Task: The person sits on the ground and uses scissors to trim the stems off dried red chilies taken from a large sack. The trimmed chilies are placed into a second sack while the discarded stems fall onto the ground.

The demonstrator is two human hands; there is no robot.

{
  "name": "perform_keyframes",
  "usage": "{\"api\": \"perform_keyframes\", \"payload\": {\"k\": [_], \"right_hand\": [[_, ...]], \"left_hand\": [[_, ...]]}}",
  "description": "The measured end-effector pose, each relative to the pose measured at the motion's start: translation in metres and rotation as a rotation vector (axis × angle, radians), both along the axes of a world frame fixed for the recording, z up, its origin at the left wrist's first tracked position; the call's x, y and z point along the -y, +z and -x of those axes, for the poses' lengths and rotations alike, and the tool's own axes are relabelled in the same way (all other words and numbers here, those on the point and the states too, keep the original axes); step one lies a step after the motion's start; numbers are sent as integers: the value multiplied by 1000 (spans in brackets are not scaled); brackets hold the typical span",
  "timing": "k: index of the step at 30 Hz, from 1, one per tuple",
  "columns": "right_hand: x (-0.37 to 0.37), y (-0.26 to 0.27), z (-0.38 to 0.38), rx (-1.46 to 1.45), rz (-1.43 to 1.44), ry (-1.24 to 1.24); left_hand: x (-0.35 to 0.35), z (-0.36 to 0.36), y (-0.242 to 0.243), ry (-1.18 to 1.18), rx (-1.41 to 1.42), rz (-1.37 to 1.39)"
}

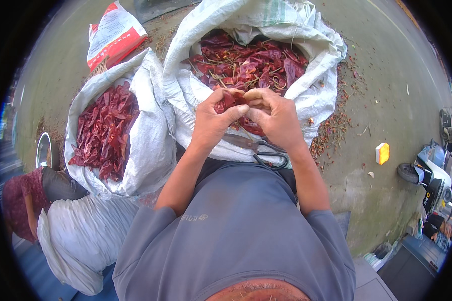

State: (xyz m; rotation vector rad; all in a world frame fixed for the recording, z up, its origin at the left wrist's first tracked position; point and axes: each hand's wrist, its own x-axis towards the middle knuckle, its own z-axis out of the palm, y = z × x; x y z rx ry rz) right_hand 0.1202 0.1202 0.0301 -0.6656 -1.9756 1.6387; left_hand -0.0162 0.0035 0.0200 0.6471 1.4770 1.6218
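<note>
My left hand grips a dried red chili pepper, with the thumb pressed along its near side. The fingers of my right hand are curled and pinch the same pepper at its right end. Both hands are above the near rim of a large white woven sack, which holds dried red chilies with thin stems. Below my hands, scissors with black handles lie on the sack's near edge. More red chili pieces show between and under my hands, partly hidden.
At left stands a smaller white sack of dried chili pieces. Behind it is a red-and-white printed bag. A full white sack and a seated person are lower left. Chili scraps litter the floor; a scooter stands right.
</note>
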Motion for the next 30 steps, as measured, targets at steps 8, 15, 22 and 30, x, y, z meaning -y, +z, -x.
{"api": "perform_keyframes", "payload": {"k": [8, 15, 22, 30], "right_hand": [[-95, -38, 52, 371, -773, 8], [-106, -44, 58, 513, -1082, 105], [-51, -7, 17, 231, -301, -44], [-23, -16, 15, 50, -398, 206]], "left_hand": [[16, 12, -19, 142, 41, -83], [28, 16, -11, 61, -12, 77], [12, 11, -8, 85, 41, -23], [13, 17, -12, 26, 135, 9]]}}
